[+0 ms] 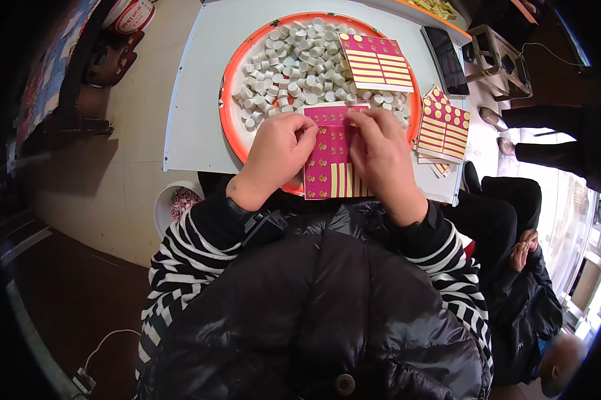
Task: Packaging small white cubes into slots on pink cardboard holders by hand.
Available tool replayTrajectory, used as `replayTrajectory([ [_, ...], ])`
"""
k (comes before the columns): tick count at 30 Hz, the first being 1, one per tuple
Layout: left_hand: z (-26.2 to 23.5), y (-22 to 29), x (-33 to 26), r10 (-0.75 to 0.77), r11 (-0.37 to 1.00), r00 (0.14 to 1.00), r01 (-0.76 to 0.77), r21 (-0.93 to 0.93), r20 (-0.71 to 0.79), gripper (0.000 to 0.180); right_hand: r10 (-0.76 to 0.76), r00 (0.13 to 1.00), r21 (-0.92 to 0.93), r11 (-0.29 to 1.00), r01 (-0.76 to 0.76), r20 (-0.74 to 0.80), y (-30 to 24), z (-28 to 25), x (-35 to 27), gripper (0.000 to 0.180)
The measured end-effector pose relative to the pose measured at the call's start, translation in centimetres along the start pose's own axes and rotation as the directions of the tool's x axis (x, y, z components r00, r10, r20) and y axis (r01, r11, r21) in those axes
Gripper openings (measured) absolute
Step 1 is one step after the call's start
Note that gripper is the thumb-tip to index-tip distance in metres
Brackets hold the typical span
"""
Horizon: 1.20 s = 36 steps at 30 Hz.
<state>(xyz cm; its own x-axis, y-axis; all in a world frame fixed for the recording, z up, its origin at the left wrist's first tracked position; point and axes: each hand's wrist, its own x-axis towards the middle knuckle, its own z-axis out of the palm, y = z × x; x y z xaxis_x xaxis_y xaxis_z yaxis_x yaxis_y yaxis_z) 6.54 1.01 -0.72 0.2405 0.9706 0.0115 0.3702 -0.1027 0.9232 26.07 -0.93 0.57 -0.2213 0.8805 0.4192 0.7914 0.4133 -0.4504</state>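
Observation:
A magenta sticker sheet [322, 150] with gold round labels and yellow strips lies over the near part of a round tray [228, 127] with an orange-red rim. My left hand [272, 155] is closed, thumb and finger pinching the sheet near its upper left. Bent fingers of my right hand [386, 159] grip its upper right part and cover some of the strips. Many small white caps [290, 70] fill the tray beyond my hands. Another sticker sheet [378, 65] rests on the caps at the far right.
More sticker sheets [444, 130] are stacked by the tray's right side, near a black phone [444, 61] on the white table [197, 110]. A white bucket [160, 213] with small reddish pieces stands below left. To the right sit a wooden stool [494, 57] and a person with joined hands [524, 250].

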Motion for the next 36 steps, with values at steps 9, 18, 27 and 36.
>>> replayTrajectory([
  [9,0.1,0.2,0.1,0.075,0.994,0.996,-0.071,0.081,-0.045,0.014,-0.099,0.991,0.135,0.987,0.086,0.09,-0.5,0.8,0.5,0.032],
  [18,-0.4,0.5,-0.2,-0.009,0.999,1.0,0.009,0.042,-0.018,0.01,-0.109,0.989,0.556,0.831,0.033,0.104,-0.6,-0.3,-2.0,0.043],
  [27,-6.4,-1.4,-0.7,0.209,0.877,0.964,-0.112,0.468,-0.161,0.013,0.032,0.994,0.614,0.784,-0.093,0.109,-0.8,-0.1,-2.7,0.043],
  [36,-4.6,-1.1,0.4,0.352,0.707,0.936,-0.272,0.653,0.009,0.022,0.11,0.981,0.57,0.801,-0.181,0.158,-1.3,-0.7,-2.5,0.041],
])
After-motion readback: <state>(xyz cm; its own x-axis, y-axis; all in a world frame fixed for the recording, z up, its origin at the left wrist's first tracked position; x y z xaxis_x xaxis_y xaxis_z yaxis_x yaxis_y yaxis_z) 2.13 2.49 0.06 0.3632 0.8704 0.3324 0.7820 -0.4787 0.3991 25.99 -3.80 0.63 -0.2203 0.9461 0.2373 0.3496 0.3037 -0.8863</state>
